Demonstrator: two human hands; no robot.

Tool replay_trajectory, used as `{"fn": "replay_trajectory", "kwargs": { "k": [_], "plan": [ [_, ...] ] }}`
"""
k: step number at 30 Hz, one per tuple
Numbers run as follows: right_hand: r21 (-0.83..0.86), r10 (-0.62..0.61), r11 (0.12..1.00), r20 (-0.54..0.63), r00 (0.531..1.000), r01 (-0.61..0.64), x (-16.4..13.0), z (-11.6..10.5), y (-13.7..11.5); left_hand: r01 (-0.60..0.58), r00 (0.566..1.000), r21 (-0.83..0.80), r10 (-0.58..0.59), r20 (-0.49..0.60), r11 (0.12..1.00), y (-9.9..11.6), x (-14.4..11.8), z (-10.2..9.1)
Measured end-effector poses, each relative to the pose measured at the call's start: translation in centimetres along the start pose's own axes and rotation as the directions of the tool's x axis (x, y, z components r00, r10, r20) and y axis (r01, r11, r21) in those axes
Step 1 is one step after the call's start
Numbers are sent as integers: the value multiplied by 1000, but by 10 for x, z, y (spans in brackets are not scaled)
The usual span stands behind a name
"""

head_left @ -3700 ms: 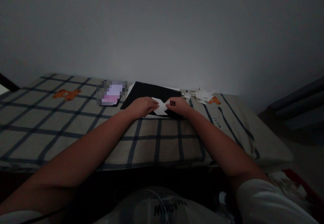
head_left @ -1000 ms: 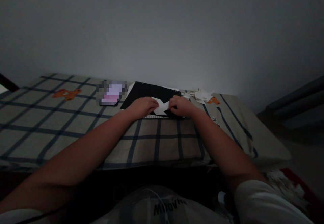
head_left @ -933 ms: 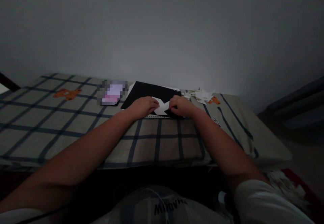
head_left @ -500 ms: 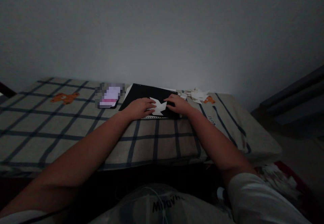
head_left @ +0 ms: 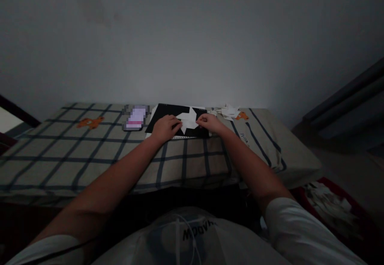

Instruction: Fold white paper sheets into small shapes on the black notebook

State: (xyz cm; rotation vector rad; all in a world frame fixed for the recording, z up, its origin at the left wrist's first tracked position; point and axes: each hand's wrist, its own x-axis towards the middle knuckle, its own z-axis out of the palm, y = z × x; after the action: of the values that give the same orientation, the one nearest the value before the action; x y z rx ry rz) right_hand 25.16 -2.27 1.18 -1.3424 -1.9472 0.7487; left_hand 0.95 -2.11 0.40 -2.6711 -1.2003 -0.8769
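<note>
A folded white paper (head_left: pixel 189 118) with pinwheel-like points lies over a black notebook cover (head_left: pixel 163 112). At its left side, my left hand (head_left: pixel 166 128) pinches the paper's edge between thumb and fingers. My right hand (head_left: pixel 209 122) grips the opposite edge, its fingertips drawn together. White sheets with a row of punched holes (head_left: pixel 180 137) show under the front edge of the black cover.
A phone (head_left: pixel 136 118) with a lit, blurred screen lies left of the notebook. White paper pieces (head_left: pixel 228 112) are heaped at the right. A checked cloth (head_left: pixel 120 157) covers the table, which meets a grey wall (head_left: pixel 192 49). A red container (head_left: pixel 333 205) with scraps stands low at the right.
The folded paper has turned, and its points face other ways. Both hands have gone from lying spread on it to pinching its edges. The camera view has shifted slightly.
</note>
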Motion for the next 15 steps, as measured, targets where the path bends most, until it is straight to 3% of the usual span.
{"fn": "replay_trajectory", "kwargs": {
  "k": [3, 5, 7, 10, 12, 15],
  "plan": [
    [75, 3, 997, -177, 984, 11, -12, 1, -5, 156, 986, -187, -165, -31, 970, 11, 1, 3],
    [160, 27, 987, -230, 973, 11, -19, 0, -6, 297, 949, -394, -314, 23, 870, 19, 7, 9],
    [257, 67, 966, -254, 965, 0, -25, -1, -7, 430, 882, -610, -455, 126, 665, 29, 16, 18],
    [349, 141, 937, -309, 940, -26, -33, -2, -6, 487, 809, -834, -495, 318, 261, 47, 32, 29],
    [453, 213, 891, -344, 915, -37, -38, -3, -3, 450, 798, -885, -498, 340, 116, 59, 43, 34],
    [564, 269, 826, -408, 873, 9, -43, -7, 5, 412, 792, -911, -504, 345, 24, 76, 57, 42]
  ]
}}
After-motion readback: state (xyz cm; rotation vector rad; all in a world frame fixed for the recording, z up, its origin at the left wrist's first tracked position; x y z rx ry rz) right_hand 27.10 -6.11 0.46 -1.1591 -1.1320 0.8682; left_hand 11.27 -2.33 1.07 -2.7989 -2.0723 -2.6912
